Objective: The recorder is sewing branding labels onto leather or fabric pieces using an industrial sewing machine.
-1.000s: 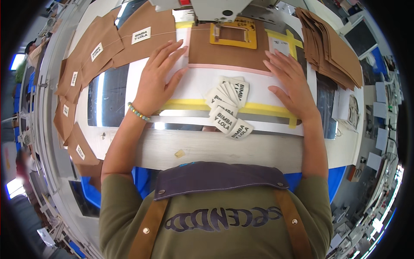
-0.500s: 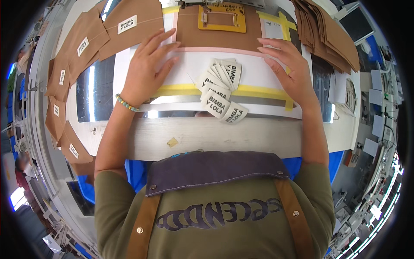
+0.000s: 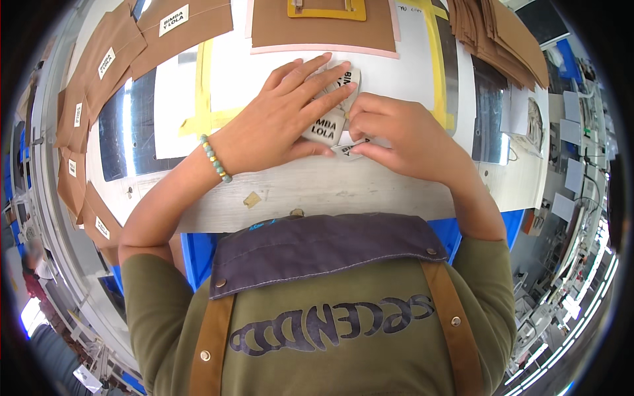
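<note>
My left hand (image 3: 281, 112), a beaded bracelet at its wrist, lies with outstretched fingers over a loose pile of white fabric labels (image 3: 325, 128) with black print, covering much of it. Beside it, my right hand (image 3: 403, 132) has its fingers curled and pinches a label (image 3: 350, 150) at the near right of the pile. The labels rest on a white sheet (image 3: 231, 82) edged with yellow tape. Beyond my hands sits a brown panel (image 3: 323, 38) with a pink border, and on it a yellow frame (image 3: 327, 18), partly cut off at the top.
Brown pieces (image 3: 181, 46), each bearing a label, fan out along the left of the table. A thick stack of brown pieces (image 3: 508, 46) stands at the far right. A small beige scrap (image 3: 252, 199) lies on the pale tabletop (image 3: 370, 188) near me.
Both hands have left the sides of the brown panel and come inward and nearer to the label pile. My left hand now covers it; my right has pinched a label. The view has shifted slightly.
</note>
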Motion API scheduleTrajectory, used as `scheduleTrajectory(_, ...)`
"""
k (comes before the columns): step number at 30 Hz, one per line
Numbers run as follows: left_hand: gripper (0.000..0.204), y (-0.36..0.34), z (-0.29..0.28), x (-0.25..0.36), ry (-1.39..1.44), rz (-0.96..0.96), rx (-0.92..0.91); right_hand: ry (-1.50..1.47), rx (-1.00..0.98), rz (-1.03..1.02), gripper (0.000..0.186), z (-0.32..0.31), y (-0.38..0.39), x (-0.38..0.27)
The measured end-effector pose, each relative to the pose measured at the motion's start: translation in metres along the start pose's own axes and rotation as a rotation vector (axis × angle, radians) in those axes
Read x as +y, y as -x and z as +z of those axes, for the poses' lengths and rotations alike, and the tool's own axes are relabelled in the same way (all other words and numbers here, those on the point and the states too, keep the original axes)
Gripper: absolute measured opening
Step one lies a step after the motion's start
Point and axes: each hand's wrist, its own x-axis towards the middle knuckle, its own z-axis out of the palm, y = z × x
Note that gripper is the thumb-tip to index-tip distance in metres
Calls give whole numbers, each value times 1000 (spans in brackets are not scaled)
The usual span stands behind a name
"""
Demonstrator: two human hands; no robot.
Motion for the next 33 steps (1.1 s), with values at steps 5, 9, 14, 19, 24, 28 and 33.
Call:
scheduleTrajectory(5,94,-15,15,1,-67,-79,88,-304,164,339,13,-34,-13,10)
scheduleTrajectory(9,84,-23,1,11,145,-173,278,-571,340,333,17,-45,-25,34)
scheduleTrajectory(14,60,-30,-18,4,679,-397,458,-755,279,324,18,-42,-53,22)
scheduleTrajectory(19,19,-30,-23,-14,881,-625,386,-577,238,271,15,-42,-72,40)
scheduleTrajectory(24,21,-24,-27,-35,835,-564,351,-355,294,335,19,-55,-99,64)
scheduleTrajectory(28,33,-28,-38,-48,501,-487,401,-131,414,308,19,-66,-127,101)
scheduleTrajectory(33,37,-36,-47,-65,20,-283,358,-32,370,256,19,-66,-152,125)
